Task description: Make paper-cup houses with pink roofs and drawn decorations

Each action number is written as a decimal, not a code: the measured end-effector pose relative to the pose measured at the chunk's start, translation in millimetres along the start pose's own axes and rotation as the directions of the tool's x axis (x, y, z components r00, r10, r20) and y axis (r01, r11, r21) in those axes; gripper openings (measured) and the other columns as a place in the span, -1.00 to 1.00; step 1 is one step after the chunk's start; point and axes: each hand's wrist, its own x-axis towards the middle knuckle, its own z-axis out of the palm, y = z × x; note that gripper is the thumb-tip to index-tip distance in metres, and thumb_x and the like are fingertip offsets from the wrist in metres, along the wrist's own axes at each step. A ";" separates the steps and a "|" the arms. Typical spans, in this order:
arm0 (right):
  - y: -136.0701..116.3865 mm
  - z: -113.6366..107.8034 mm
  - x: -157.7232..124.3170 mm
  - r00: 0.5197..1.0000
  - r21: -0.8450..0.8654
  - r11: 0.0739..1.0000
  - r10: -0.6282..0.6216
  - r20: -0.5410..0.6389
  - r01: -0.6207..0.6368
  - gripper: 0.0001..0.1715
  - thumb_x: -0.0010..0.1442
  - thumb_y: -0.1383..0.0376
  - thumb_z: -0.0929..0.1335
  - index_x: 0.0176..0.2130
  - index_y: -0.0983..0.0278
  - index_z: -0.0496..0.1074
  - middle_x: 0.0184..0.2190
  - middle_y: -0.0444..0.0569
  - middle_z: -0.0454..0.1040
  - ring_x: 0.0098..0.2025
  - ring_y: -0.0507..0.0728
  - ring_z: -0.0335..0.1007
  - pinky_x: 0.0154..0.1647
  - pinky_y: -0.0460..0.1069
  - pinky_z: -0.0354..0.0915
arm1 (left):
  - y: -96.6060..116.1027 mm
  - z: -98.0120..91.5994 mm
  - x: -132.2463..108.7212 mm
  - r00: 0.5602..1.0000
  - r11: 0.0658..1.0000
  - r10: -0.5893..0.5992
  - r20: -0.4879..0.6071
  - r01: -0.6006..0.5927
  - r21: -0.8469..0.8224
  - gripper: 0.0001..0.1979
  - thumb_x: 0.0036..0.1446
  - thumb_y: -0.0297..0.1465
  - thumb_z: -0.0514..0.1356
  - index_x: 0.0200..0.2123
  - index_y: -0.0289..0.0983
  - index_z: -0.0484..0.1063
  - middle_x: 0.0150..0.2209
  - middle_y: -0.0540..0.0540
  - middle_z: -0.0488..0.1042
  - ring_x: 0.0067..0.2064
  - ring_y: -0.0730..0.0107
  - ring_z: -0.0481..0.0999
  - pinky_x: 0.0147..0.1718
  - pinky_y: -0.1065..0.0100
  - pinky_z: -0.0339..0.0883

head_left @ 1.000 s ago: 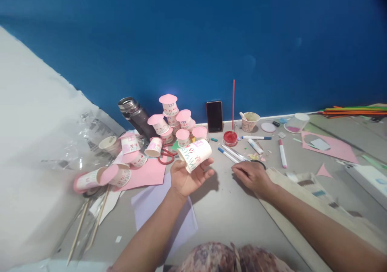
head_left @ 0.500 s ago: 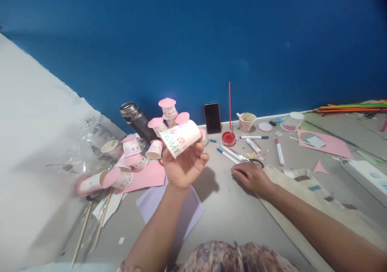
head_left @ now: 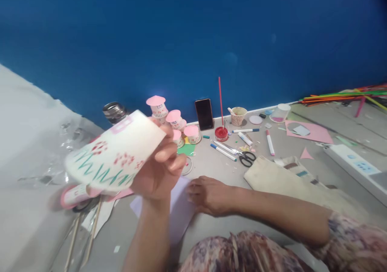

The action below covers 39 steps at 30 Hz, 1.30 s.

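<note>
My left hand (head_left: 160, 167) is raised and grips a white paper cup (head_left: 117, 151) drawn with green zigzags, red dots and a pink window; the cup is tilted and close to the camera. My right hand (head_left: 208, 195) rests palm down at the right edge of a lilac paper sheet (head_left: 181, 207), fingers partly bent; whether anything lies beneath them is hidden. Behind my left hand stand decorated cups with pink roofs, among them a tall one (head_left: 159, 109) and a short one (head_left: 192, 134) on green paper (head_left: 188, 149).
A phone (head_left: 204, 114) leans on the blue wall. Red paint pot (head_left: 221, 134), markers, scissors (head_left: 247, 158) and a paper cup (head_left: 238, 116) lie mid-table. At right are beige cloth (head_left: 272, 179), pink paper (head_left: 320, 132) and a power strip (head_left: 353, 163); a flask (head_left: 114, 112) stands left.
My left hand has brought the cup nearer the camera and to the left, turning it. My right hand has moved left from beside the scissors to the lilac paper. The view has shifted slightly.
</note>
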 end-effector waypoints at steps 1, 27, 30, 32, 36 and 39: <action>4.1 -0.5 -1.0 1.000 0.016 1.000 0.012 -0.003 -0.011 -0.68 0.43 0.14 0.38 -0.01 0.32 0.58 0.06 0.10 0.64 0.25 0.27 0.40 0.26 0.13 0.31 | 3.1 -8.5 -4.7 1.000 1.000 -0.001 -0.008 0.001 0.025 -0.22 -0.02 0.10 0.43 0.26 0.08 0.40 0.18 -0.09 0.53 -0.08 0.17 0.62 -0.31 0.29 0.44; 77.5 -86.3 -90.6 0.534 -0.157 0.522 0.845 -0.041 -0.838 -0.73 0.42 0.23 0.31 -0.19 0.21 0.61 -0.18 -0.01 0.69 -0.14 0.20 0.58 -0.24 0.00 0.16 | -79.4 -102.7 -44.6 0.998 0.268 -0.066 0.015 0.003 0.963 -0.27 0.12 -0.35 0.39 0.34 -0.10 0.27 0.36 -0.26 0.38 0.33 -0.10 0.45 0.28 -0.14 0.38; 78.6 -86.1 -75.4 0.549 -0.222 0.539 0.835 0.019 -0.813 -0.70 0.42 0.16 0.32 -0.19 0.23 0.61 -0.18 0.03 0.68 -0.14 0.21 0.57 -0.29 0.00 0.12 | -80.5 -101.4 -40.7 0.999 0.297 -0.027 0.036 -0.026 0.954 -0.27 0.08 -0.31 0.43 0.31 -0.12 0.31 0.36 -0.27 0.36 0.40 -0.13 0.37 0.30 -0.12 0.37; 82.7 -87.8 -74.6 0.533 -0.211 0.518 0.846 -0.023 -0.829 -0.69 0.42 0.16 0.31 -0.20 0.22 0.61 -0.18 0.02 0.68 -0.14 0.20 0.57 -0.29 0.00 0.11 | -81.9 -100.0 -41.1 0.999 0.381 -0.040 -0.035 0.047 0.923 -0.25 0.03 -0.26 0.47 0.28 -0.13 0.34 0.35 -0.28 0.38 0.33 -0.13 0.45 0.25 -0.09 0.42; 97.4 -96.3 -98.4 0.337 -0.141 0.314 0.923 -0.184 -0.939 -0.68 0.39 0.24 0.27 -0.24 0.22 0.60 -0.23 0.00 0.69 -0.23 0.16 0.54 -0.31 -0.01 0.11 | -76.1 -96.8 -46.1 0.951 0.687 -0.175 -0.255 0.304 0.661 -0.12 -0.17 -0.13 0.57 0.24 -0.16 0.41 0.26 -0.28 0.49 0.19 -0.15 0.58 0.07 0.05 0.58; 107.6 -103.5 -121.1 0.182 -0.097 0.163 0.953 -0.241 -0.982 -0.64 0.36 0.22 0.25 -0.32 0.20 0.58 -0.34 0.00 0.66 -0.34 0.16 0.48 -0.36 0.00 0.07 | -60.9 -96.2 -47.6 0.863 0.801 -0.328 -0.386 0.470 0.370 -0.12 -0.21 -0.05 0.56 0.21 -0.13 0.46 0.13 -0.25 0.59 0.15 -0.22 0.60 -0.01 0.02 0.64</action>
